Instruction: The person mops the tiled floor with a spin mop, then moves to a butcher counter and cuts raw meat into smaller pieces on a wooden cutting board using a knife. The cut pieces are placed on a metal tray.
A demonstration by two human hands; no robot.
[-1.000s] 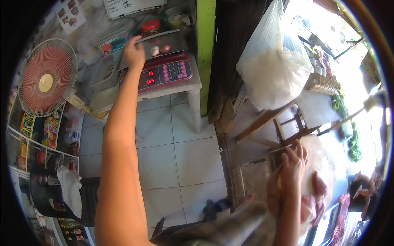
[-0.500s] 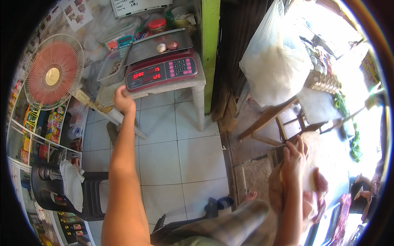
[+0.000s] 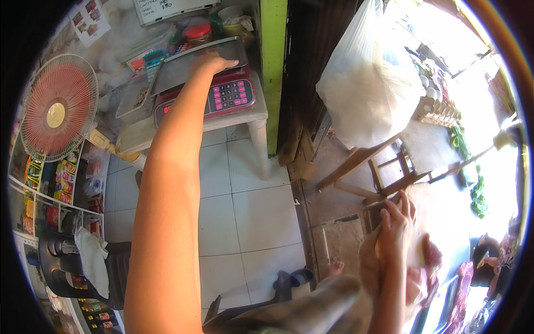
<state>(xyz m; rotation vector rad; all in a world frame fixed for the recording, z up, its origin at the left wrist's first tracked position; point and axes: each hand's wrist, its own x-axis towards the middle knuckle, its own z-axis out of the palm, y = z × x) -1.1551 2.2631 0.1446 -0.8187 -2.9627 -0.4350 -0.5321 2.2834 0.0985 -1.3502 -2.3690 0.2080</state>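
My left arm stretches forward over the digital scale [image 3: 231, 96], which has a red body, pink keys and a grey metal pan [image 3: 177, 68]. My left hand [image 3: 210, 62] is over the pan with its thumb pointing right. Its other fingers are mostly hidden, and so is whatever lies beneath them; no garlic or onion shows now. At the right, my right hand [image 3: 397, 220] rests on the edge of a pale wooden chopping block [image 3: 425, 203], fingers stretched out and holding nothing. Pieces of raw meat [image 3: 425, 273] lie beside that forearm.
The scale stands on a pale table [image 3: 253, 119] with a plastic container [image 3: 133, 100] and a red-lidded jar [image 3: 198, 34]. A fan [image 3: 55, 114] is at the left, above a black chair [image 3: 55, 261]. A filled white plastic bag [image 3: 367, 83] hangs near an egg tray [image 3: 439, 114].
My left hand has moved from the table's front edge up onto the scale pan, covering the garlic bulb and red onion seen there. My right hand has stayed on the block.
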